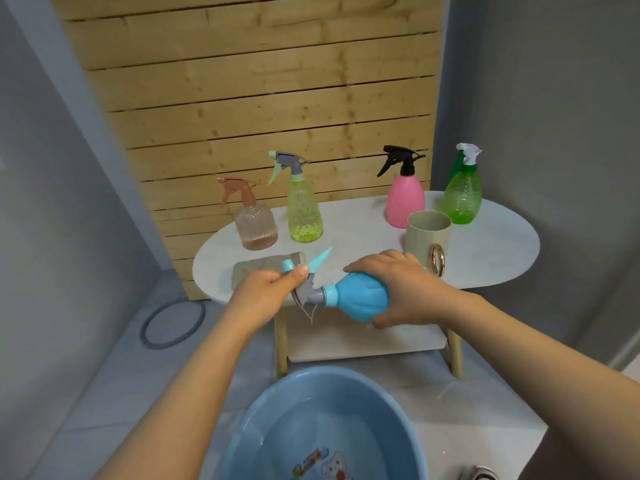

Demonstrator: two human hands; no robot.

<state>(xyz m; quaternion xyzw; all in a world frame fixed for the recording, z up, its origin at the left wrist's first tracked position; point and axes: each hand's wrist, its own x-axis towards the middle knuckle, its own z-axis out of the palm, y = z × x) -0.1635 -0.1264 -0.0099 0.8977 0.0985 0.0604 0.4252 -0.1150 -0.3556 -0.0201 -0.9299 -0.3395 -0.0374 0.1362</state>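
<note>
A blue spray bottle (360, 299) lies tipped on its side in the air, in front of the white oval table (485, 258). My right hand (398, 289) grips its round body. My left hand (270, 289) grips the grey and blue trigger head (304, 285) at the bottle's neck, with the blue trigger lever sticking up past my thumb. A thin dip tube dangles below the head. Directly below, near my body, sits a blue basin (249, 434) holding water.
On the table stand a brown spray bottle (254, 223), a yellow-green one (304, 216), a pink one (405, 199), a green one (462, 195) and a beige cup (427, 237). A folded cloth (252, 268) lies at the table's left. A grey ring (173, 327) lies on the floor.
</note>
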